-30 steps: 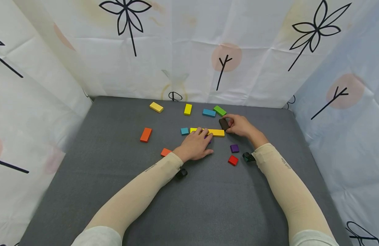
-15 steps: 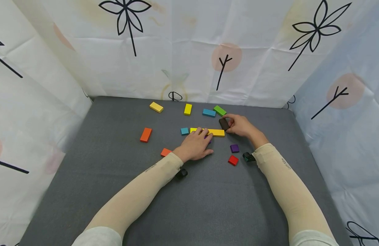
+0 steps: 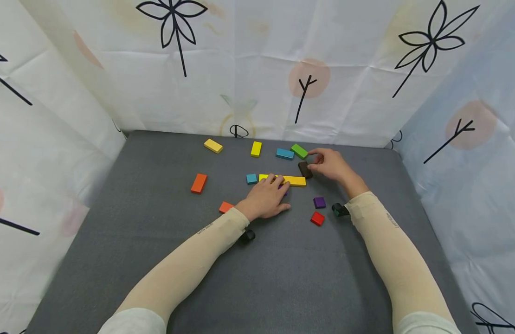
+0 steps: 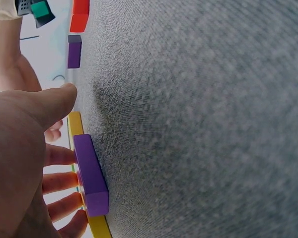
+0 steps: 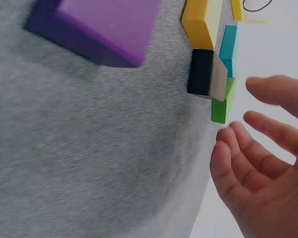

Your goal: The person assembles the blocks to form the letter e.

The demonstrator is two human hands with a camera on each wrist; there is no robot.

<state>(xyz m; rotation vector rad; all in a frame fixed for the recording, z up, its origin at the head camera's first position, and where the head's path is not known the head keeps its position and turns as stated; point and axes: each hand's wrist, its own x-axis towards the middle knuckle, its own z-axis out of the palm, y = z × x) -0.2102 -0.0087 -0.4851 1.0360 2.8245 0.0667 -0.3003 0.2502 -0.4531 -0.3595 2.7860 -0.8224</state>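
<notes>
My left hand [image 3: 263,197] rests with extended fingers over a row of yellow blocks [image 3: 295,181]. In the left wrist view its fingertips lie at a long purple block [image 4: 91,173] set along the near side of that row; from above the hand mostly covers this block. My right hand [image 3: 331,166] hovers at the row's right end, thumb and fingers spread apart with nothing between them. Just left of its thumb lies a dark brown block [image 3: 304,170], tilted to the row's end. In the right wrist view the dark block [image 5: 207,74] stands apart from the fingers.
Behind lie a green block [image 3: 299,151], a blue block [image 3: 285,154] and yellow blocks [image 3: 256,149]. A small blue block [image 3: 251,179] is left of the row, orange blocks [image 3: 199,183] farther left. A small purple block [image 3: 319,202] and a red block [image 3: 318,218] lie nearer.
My right hand has let go of the dark brown block and moved slightly back and to the right, its fingers spreading. The left hand has stayed in place.
</notes>
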